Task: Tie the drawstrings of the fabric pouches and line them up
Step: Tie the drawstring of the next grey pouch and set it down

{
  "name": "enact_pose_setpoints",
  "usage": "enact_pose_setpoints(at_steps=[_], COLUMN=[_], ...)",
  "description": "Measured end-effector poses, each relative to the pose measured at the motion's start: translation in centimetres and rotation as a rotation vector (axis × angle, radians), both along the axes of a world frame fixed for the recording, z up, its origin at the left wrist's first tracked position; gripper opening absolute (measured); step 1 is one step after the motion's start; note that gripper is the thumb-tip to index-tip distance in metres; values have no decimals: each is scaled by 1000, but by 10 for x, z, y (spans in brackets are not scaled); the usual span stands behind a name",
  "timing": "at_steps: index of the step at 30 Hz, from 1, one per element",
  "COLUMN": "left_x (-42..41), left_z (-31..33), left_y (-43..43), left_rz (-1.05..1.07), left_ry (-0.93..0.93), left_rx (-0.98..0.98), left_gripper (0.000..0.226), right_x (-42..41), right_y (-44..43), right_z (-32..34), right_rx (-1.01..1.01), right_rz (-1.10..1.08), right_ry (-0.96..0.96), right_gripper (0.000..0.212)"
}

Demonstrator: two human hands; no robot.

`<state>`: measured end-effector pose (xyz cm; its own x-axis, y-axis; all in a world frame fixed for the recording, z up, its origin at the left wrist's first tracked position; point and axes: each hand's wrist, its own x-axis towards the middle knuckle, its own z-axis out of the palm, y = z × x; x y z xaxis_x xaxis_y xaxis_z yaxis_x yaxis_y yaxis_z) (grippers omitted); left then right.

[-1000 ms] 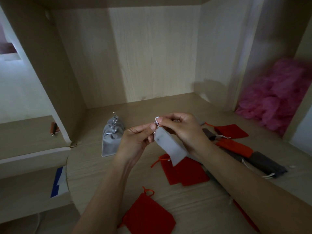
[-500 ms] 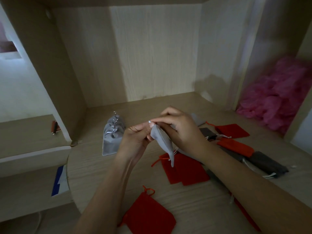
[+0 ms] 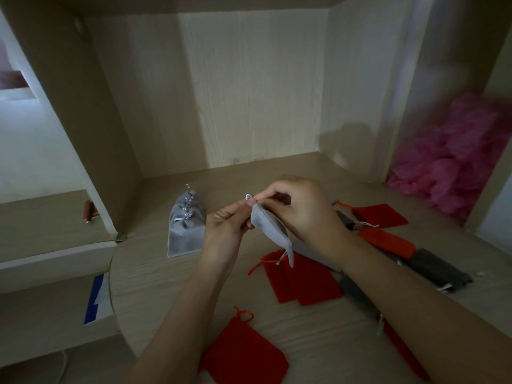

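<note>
1. Above the middle of the desk (image 3: 166, 286), counted two hands on one light grey pouch (image 3: 273, 228), held off the surface with its mouth up and its bottom hanging over the red ones.
2. Noted the left hand (image 3: 227, 225) with fingers curled, pinching the pouch just below its gathered mouth. Noted the right hand (image 3: 302, 209) with fingertips closed in a pinch on the silvery drawstring (image 3: 248, 196) at that mouth.
3. Counted one stack of tied grey pouches (image 3: 185, 225) lying on the desk just left of the hands. Could not number the pouches in it, so closely overlapped.
4. Counted six red pieces: one near red pouch (image 3: 243, 353) by the lower edge, an overlapped red pair (image 3: 302, 278) beneath the held one, two far red pouches (image 3: 382, 216) beyond the right wrist, and a red strip (image 3: 401, 347) mostly hidden by the right forearm.
5. Counted two dark grey pouches (image 3: 437, 268) at the right. Found a further dark shape under the forearm, too covered to name.
6. Could not identify the pale grey cloth (image 3: 313, 253) tucked below the right wrist.
7. Worked on pale wood grain with a rounded front edge, inside a dim alcove of matching panels. Saw a blurred pink heap (image 3: 457, 162) in the right compartment, a blue-and-white sheet (image 3: 97, 297) lower left, and a small reddish-brown object (image 3: 90, 212) on the left ledge.
</note>
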<state>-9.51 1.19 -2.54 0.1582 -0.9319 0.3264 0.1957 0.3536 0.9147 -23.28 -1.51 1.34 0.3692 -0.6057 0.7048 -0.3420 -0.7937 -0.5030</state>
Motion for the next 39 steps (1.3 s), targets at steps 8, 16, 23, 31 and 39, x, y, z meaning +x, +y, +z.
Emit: enact_pose_setpoints(at_steps=[8,16,23,31,39], left_x=[-1,-1,-5,-5,-8], left_z=[1,3,1,-1,-8], left_y=[3,6,3,1,-4], left_rz=[65,29,110,185,255], left_ry=[-82,-205,-341,-338,-359], left_rx=[-20,-92,-114,-119,-194], left_gripper=[26,33,22,16,13], right_x=[-5,-17,-24,-17,-11], right_y=[-5,-6,-10,-9,-2], right_z=[3,8,8,9,3], right_rx=[646,634,618,495,633], right_rz=[208,328,308,152,43], right_ry=[-194,-87,37,-3,27], right_gripper=[16,16,13,14,8])
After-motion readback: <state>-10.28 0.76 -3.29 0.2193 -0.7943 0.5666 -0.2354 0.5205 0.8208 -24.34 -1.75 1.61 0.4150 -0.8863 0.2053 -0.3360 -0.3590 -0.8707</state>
